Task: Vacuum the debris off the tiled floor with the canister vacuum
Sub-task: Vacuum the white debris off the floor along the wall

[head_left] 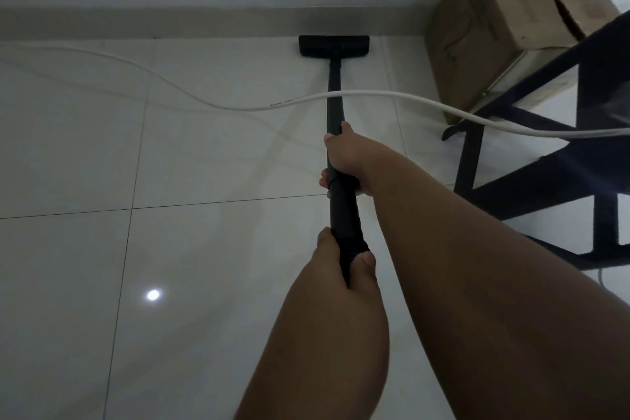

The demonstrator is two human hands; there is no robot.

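A black vacuum wand (pixel 335 95) runs straight away from me over the glossy white tiled floor (pixel 85 164). Its flat black floor head (pixel 334 45) lies on the tiles right against the grey skirting of the far wall. My right hand (pixel 344 160) grips the wand partway along its length. My left hand (pixel 344 256) is wrapped around the ribbed lower end nearer to me. I can make out no debris on the tiles. The canister is out of view.
A white cable (pixel 392 96) crosses above the wand from the left floor to the right edge. A cardboard box (pixel 494 20) stands in the far right corner. A dark furniture frame (pixel 545 160) fills the right side. A lamp glare shows on the near-left tile.
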